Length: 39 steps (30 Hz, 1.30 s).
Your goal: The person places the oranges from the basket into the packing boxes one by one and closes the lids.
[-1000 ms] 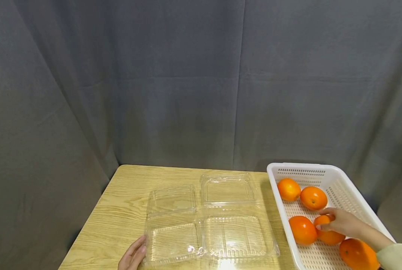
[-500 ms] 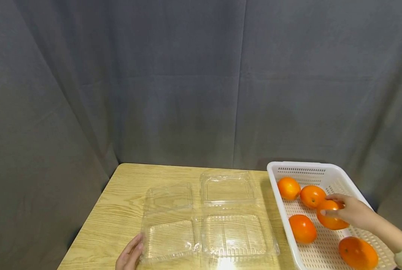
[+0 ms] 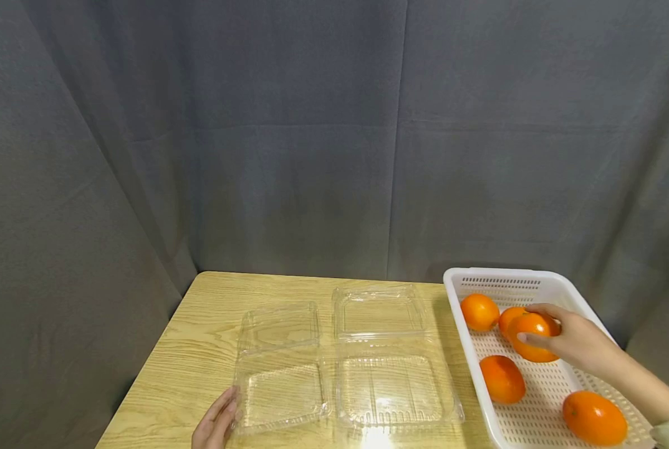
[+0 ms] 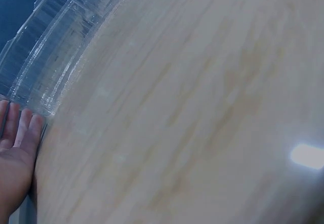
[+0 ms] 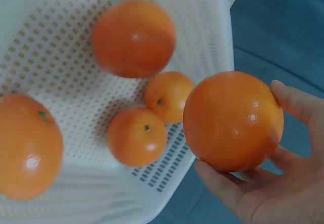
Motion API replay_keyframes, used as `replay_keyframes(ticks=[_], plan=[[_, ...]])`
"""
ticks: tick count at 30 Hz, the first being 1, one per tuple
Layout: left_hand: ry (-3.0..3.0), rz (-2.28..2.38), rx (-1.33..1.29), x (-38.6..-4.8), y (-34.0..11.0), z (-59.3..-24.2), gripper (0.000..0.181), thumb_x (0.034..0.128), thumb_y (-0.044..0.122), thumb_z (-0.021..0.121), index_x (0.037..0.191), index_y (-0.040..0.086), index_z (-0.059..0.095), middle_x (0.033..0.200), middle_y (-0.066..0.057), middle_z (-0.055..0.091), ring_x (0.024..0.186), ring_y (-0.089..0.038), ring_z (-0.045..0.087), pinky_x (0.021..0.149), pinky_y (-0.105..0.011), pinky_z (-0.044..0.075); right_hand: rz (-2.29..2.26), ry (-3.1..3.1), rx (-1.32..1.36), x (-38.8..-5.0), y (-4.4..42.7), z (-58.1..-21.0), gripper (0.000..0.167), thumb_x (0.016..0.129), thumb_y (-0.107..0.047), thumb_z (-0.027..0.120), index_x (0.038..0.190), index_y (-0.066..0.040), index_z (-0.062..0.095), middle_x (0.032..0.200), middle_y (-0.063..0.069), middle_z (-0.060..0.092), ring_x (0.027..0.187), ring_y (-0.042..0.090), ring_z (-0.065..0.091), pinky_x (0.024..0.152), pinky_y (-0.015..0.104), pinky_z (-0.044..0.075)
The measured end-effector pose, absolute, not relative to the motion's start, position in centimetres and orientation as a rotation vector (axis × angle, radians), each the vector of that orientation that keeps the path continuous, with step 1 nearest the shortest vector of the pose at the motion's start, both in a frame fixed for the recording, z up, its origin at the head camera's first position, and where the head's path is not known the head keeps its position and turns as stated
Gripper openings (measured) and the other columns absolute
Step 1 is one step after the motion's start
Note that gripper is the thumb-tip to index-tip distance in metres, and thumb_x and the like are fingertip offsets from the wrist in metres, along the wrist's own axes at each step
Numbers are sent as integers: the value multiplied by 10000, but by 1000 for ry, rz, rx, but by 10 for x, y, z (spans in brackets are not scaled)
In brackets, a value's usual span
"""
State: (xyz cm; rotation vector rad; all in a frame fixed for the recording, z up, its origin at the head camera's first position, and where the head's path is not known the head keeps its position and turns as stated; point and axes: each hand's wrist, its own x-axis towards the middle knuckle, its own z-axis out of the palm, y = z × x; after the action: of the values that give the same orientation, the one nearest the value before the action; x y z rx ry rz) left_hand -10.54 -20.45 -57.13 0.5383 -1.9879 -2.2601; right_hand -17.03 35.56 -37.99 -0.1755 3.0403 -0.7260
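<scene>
Holding an orange (image 3: pixel 530 340) over the white basket (image 3: pixel 492 272), the right hand (image 3: pixel 578 343) grips with its fingers and thumb spread round the fruit's sides. The right wrist view shows glossy skin and bare sides, apart from the four other oranges (image 3: pixel 501 379) in the basket. I judge it firm and fairly weighty, smooth enough to roll or slip, so it is best taken round the widest part with an even, moderate squeeze; hard fingertips could bruise it.

The left hand (image 3: pixel 216 421) lies with fingers fairly straight, their tips touching the left edge of the left clear container (image 3: pixel 282 396), unfolded on the desk (image 3: pixel 199 324) beside the right clear container (image 3: pixel 390 386). Both look thin, light and springy, likely to skid or crease, so a gentle touch at the rim suits them
</scene>
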Motion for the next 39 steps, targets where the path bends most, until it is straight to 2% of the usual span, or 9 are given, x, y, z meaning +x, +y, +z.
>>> replay_keyframes(ticks=[3, 4, 7, 11, 16, 20, 25, 37, 39], plan=[[-2030, -2243, 574, -105, -205, -570, 660, 1012, 339, 587, 1456, -100, 375, 1454, -131, 451, 987, 173, 512, 855, -75, 454, -747, 3065, -214, -168, 345, -378, 622, 847, -296, 797, 1284, 78, 560, 1129, 279, 638, 926, 359, 614, 809, 547, 505], [-2026, -2243, 576, -105, -205, -570, 652, 1013, 332, 587, 1455, -99, 379, 1440, -110, 473, 988, 170, 515, 856, -78, 457, -752, 3070, -224, -168, 342, -377, 614, 842, -289, 802, 1278, 72, 567, 1123, 267, 644, 912, 341, 616, 801, 527, 510], [-1992, -2262, 582, -105, -205, -571, 642, 1004, 317, 605, 1445, -100, 397, 1291, 87, 589, 987, 163, 528, 857, -83, 463, -772, 3080, -248, -167, 332, -375, 616, 832, -285, 814, 1281, 62, 573, 1117, 242, 653, 875, 290, 614, 769, 461, 509], [-1966, -2278, 580, -105, -204, -574, 628, 995, 307, 621, 1430, -99, 423, 1143, 230, 598, 991, 152, 537, 854, -88, 467, -804, 3080, -276, -168, 318, -371, 637, 827, -304, 822, 1296, 44, 569, 1128, 223, 652, 850, 250, 608, 737, 405, 518], [-2007, -2258, 587, -104, -204, -574, 640, 992, 335, 623, 1434, -85, 430, 1281, 111, 580, 999, 161, 520, 847, -75, 452, -857, 3056, -320, -170, 296, -367, 629, 831, -302, 818, 1314, 13, 567, 1148, 219, 647, 841, 240, 613, 717, 376, 521], [-2022, -2250, 617, -103, -203, -572, 662, 981, 374, 632, 1442, -59, 436, 1242, 153, 588, 999, 155, 526, 839, -80, 457, -872, 3043, -348, -172, 276, -363, 627, 838, -330, 809, 1328, -17, 575, 1183, 217, 642, 871, 259, 628, 745, 413, 534], [-1998, -2234, 623, -104, -202, -570, 661, 976, 370, 642, 1435, -61, 445, 1183, 197, 606, 1008, 135, 548, 844, -101, 478, -937, 2987, -424, -177, 245, -358, 634, 847, -356, 798, 1340, -28, 571, 1303, 230, 590, 1016, 324, 629, 859, 512, 527], [-2024, -2216, 587, -104, -202, -570, 610, 1012, 312, 593, 1440, -86, 418, 1338, 26, 570, 1009, 137, 540, 853, -117, 489, -1065, 2826, -500, -188, 170, -365, 582, 844, -247, 803, 1339, -46, 572, 1286, 134, 614, 976, 236, 624, 850, 427, 531], [-2012, -2229, 586, -104, -202, -570, 610, 1013, 299, 593, 1441, -95, 409, 1326, 45, 578, 1009, 136, 540, 853, -119, 491, -1061, 2830, -516, -189, 159, -368, 588, 832, -248, 813, 1331, -48, 574, 1272, 119, 620, 977, 233, 620, 844, 418, 530]])
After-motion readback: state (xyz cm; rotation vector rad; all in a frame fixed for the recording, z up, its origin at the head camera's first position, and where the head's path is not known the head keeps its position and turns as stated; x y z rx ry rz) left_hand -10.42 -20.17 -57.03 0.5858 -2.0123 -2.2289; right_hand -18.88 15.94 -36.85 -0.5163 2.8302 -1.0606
